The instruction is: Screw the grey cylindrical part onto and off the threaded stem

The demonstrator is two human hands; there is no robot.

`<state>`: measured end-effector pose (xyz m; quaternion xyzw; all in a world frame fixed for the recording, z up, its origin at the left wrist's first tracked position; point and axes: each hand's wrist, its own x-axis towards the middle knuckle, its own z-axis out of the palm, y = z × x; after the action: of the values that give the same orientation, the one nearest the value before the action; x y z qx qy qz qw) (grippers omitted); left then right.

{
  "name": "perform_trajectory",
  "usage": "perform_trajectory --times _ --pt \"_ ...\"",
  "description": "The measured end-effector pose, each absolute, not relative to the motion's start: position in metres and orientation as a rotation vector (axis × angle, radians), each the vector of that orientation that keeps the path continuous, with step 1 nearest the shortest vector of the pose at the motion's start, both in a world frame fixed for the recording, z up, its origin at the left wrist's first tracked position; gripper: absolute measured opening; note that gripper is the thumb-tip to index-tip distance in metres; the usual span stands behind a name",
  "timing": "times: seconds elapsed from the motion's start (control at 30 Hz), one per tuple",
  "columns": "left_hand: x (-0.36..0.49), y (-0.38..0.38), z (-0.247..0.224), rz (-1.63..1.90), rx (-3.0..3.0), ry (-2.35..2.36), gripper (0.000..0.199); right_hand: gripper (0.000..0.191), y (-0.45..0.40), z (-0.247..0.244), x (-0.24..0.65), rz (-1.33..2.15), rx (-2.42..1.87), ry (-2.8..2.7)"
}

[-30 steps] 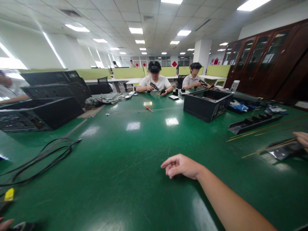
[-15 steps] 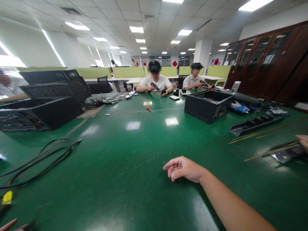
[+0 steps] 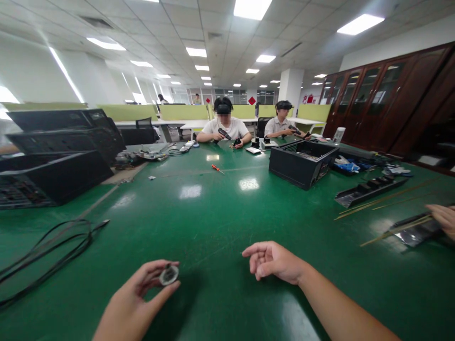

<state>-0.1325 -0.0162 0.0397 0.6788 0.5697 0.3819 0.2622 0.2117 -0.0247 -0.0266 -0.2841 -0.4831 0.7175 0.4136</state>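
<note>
My left hand [image 3: 140, 298] is raised above the near part of the green table [image 3: 170, 222]. Its thumb and fingers are closed on a small round piece [image 3: 169, 274] with a pale rim and a darker middle; its exact kind I cannot make out. To the right, my right hand [image 3: 272, 260] rests low over the tabletop with its index finger stretched out and the other fingers loosely bent. It holds nothing, and bare table lies between the two hands.
An orange screwdriver [image 3: 216, 168] lies ahead. Black computer cases stand at left [image 3: 78, 177] and right [image 3: 302, 166]. A black cable [image 3: 81, 244] loops at left. At the right edge another person's hand [image 3: 444, 220] is beside thin sticks [image 3: 394, 232]. Two co-workers sit opposite.
My left hand has come up from the lower left corner into view, gripping the small round piece. My right hand has stayed nearly in place, and the view has shifted slightly.
</note>
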Motion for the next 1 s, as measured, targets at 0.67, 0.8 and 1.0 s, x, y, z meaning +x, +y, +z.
perform_trajectory --times 0.67,0.8,1.0 --pt "-0.015 0.012 0.005 0.678 1.7 0.904 0.032 0.069 -0.035 -0.029 0.198 1.184 -1.013 -1.472" --pt "-0.014 0.009 0.008 0.683 1.78 0.914 0.028 0.066 -0.036 -0.029 0.195 1.149 -1.054 -1.474" --pt "-0.012 0.008 0.003 0.653 1.878 0.897 0.026 0.041 -0.036 -0.025 0.187 1.065 -1.171 -1.533"
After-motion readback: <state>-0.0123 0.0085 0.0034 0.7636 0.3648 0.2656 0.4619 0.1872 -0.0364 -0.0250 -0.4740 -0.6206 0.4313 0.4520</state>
